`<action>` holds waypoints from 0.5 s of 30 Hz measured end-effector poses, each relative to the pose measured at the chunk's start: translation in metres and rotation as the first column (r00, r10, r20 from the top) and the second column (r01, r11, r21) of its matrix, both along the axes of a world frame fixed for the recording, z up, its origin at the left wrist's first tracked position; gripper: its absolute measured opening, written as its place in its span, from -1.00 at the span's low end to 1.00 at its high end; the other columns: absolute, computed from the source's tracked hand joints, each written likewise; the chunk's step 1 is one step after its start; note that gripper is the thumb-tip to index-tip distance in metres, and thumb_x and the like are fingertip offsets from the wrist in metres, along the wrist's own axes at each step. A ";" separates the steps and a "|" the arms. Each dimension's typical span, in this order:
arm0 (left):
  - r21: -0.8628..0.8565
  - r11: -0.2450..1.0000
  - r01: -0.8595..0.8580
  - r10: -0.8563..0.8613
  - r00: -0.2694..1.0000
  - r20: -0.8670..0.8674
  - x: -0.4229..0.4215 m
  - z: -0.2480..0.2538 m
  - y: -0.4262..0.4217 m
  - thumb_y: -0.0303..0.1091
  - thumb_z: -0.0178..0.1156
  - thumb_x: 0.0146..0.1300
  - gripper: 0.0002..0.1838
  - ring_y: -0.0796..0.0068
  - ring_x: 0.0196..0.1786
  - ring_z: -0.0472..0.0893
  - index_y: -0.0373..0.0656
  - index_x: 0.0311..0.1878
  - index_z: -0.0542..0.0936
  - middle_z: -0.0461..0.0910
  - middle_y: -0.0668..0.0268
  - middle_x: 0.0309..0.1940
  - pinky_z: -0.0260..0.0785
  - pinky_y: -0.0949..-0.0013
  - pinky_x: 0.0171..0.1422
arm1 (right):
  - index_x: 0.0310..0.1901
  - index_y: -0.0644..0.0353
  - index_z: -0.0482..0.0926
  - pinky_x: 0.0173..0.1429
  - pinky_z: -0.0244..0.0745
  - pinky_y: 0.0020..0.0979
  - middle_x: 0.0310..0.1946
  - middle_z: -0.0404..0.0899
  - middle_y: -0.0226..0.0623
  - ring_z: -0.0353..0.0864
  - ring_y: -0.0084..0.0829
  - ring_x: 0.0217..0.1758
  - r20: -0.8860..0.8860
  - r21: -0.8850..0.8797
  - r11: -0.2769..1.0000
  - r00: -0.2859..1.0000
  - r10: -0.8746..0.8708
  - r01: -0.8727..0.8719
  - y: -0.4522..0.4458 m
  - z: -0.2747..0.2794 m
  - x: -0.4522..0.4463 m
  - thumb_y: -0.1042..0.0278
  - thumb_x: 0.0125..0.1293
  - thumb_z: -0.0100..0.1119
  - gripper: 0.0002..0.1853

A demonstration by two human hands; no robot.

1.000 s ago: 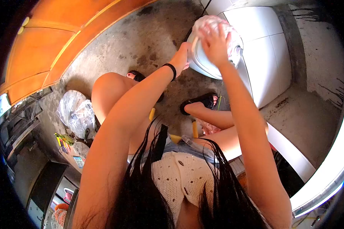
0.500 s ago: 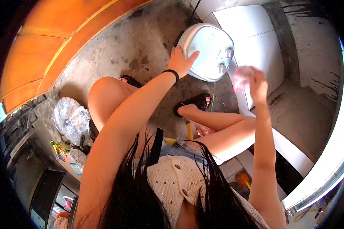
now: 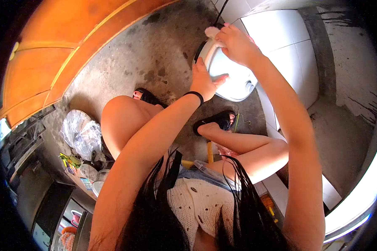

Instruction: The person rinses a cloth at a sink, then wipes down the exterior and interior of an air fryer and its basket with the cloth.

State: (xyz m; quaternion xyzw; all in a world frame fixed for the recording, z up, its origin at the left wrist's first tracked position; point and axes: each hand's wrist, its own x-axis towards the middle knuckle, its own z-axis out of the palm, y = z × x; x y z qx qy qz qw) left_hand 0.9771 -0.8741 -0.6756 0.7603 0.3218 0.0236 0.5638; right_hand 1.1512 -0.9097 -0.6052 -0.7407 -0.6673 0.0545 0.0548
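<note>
Item 1: white rounded appliance (image 3: 228,67), with a glossy top panel partly lost in glare; 1 knob (image 3: 249,86) is seen on the side toward the tiles. Whether its base is flat on the floor or tilted cannot be told.

Item 2: pinkish cloth (image 3: 212,32), bunched at the far rim and partly hidden by fingers.

Risks, as judged: the appliance could be tipped or slid if the far rim is pressed harder than the near side is braced. Grip could be lost on the smooth casing. The cloth could be snagged on the rim, and the black cord (image 3: 222,12) could be tugged if the casing is turned.

Position: the appliance is placed just ahead of the left hand (image 3: 204,79) and beneath the right hand (image 3: 238,44).

Hands, 2: the casing's near left edge is grasped by the left hand, with the thumb laid over the panel and a black band (image 3: 193,95) worn at the wrist. The cloth is grasped by the right hand against the far rim, with the fingers bent.

Surroundings: white tiles (image 3: 276,58) are set to the right of the right hand. Sandals, 2, are worn nearer the body than both hands: 1 (image 3: 222,122) below the appliance, 1 (image 3: 148,97) left of the left hand.
</note>
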 end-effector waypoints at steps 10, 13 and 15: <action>-0.063 0.998 -0.004 0.007 0.999 0.040 0.003 -0.006 0.000 -0.04 0.45 -0.03 0.15 -0.04 0.28 0.21 -0.45 0.35 -0.13 0.04 -0.18 0.25 0.16 0.14 0.35 | -0.17 0.25 0.54 0.13 0.40 -0.18 -0.23 0.53 -0.09 0.47 -0.09 0.03 -0.093 0.038 0.949 0.947 -0.308 0.312 -0.016 0.000 0.013 0.41 0.13 0.08 -0.77; -0.061 0.998 -0.006 0.008 1.000 0.021 0.002 0.000 0.000 -0.04 0.45 -0.03 0.16 -0.04 0.29 0.20 -0.46 0.35 -0.14 0.03 -0.18 0.26 0.15 0.13 0.37 | -0.19 0.31 0.54 0.05 0.45 -0.15 -0.28 0.55 0.00 0.54 -0.06 -0.08 -0.153 -0.052 0.846 0.833 -0.533 0.531 -0.038 0.004 0.020 0.35 0.19 0.01 -0.76; -0.081 0.997 -0.005 0.005 1.000 -0.004 0.003 0.001 0.001 -0.04 0.45 -0.03 0.16 -0.03 0.29 0.19 -0.46 0.35 -0.14 0.01 -0.17 0.27 0.15 0.13 0.37 | -0.18 0.30 0.54 -0.05 0.47 -0.16 -0.33 0.54 -0.01 0.57 -0.06 -0.23 -0.210 -0.241 0.721 0.691 -0.692 0.649 -0.054 0.014 0.027 0.32 0.21 -0.02 -0.74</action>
